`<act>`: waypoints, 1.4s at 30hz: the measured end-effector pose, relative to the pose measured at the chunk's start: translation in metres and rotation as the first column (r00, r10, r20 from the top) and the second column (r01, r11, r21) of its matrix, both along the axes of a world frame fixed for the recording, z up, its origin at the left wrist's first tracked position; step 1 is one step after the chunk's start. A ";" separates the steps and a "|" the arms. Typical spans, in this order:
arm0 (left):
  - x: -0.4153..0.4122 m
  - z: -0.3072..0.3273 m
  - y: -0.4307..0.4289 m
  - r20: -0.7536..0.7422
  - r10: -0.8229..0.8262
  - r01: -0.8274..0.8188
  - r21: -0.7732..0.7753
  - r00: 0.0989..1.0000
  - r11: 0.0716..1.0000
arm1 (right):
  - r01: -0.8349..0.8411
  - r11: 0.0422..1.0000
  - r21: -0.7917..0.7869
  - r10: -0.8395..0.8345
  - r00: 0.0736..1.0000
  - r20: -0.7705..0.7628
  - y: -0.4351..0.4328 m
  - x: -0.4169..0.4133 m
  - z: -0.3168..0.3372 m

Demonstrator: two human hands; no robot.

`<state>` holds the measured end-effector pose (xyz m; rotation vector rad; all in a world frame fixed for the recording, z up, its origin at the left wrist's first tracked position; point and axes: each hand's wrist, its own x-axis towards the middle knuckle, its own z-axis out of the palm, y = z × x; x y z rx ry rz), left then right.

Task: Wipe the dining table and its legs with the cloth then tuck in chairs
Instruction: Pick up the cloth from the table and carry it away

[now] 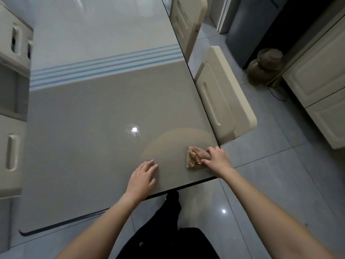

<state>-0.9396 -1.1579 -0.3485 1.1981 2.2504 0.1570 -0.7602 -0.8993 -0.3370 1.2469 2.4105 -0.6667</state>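
**Wiping the near right corner of the tabletop**

The right hand (217, 158) has its fingers and thumb curled round a crumpled tan cloth (194, 157) and holds it down on the glossy grey-beige dining table (93, 118), just inside the near right corner. Bunching the cloth this way gives a firm pad to rub with, and the low grip probably puts the arm's weight behind it.

The left hand (143, 176) lies flat on the tabletop near the front edge. Its fingers are straight and slightly spread, and it holds nothing. It most likely serves as a brace, steadying the person as they lean over the table.

The work looks to be at the tabletop stage. The legs are out of sight under the top, and nothing shows them being reached for.

A cream wooden chair (229, 101) stands with its back close beside the right edge, with a second cream chair (186, 25) further along. More cream chair backs (11, 156) line the left side. How far their seats sit under the table cannot be told. A brown lidded jar (265, 66) rests on the grey tiled floor (280, 174), well clear of the table.
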 end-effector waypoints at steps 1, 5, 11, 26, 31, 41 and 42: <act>0.000 0.001 0.001 -0.001 0.005 -0.005 0.001 1.000 1.000 | 0.070 0.996 -0.054 -0.072 0.997 -0.034 -0.001 0.002 0.000; 0.003 0.003 0.002 -0.001 0.010 -0.010 -0.012 1.000 1.000 | 0.247 0.960 -0.130 -0.266 0.951 -0.157 -0.013 0.017 0.006; 0.006 0.020 0.021 0.165 0.180 -0.185 0.014 0.970 0.983 | 0.538 0.745 -0.394 -0.666 0.637 -0.388 -0.052 0.063 0.044; 0.188 0.050 0.040 0.451 -0.120 0.065 0.136 0.885 0.989 | 0.794 -0.075 -0.603 -0.894 -0.322 -0.312 -0.281 0.371 0.032; 0.214 0.034 0.026 0.510 -0.034 0.026 0.024 0.859 0.999 | 0.743 -0.296 -0.600 -0.846 -0.496 -0.196 -0.333 0.422 0.005; 0.242 0.016 0.066 0.502 0.012 0.033 -0.082 0.865 0.996 | 0.746 -0.221 -0.628 -0.848 -0.465 -0.254 -0.242 0.452 0.018; 0.246 0.015 0.077 0.503 0.030 0.021 -0.095 0.864 0.995 | 0.749 -0.215 -0.627 -0.849 -0.460 -0.258 -0.226 0.456 0.018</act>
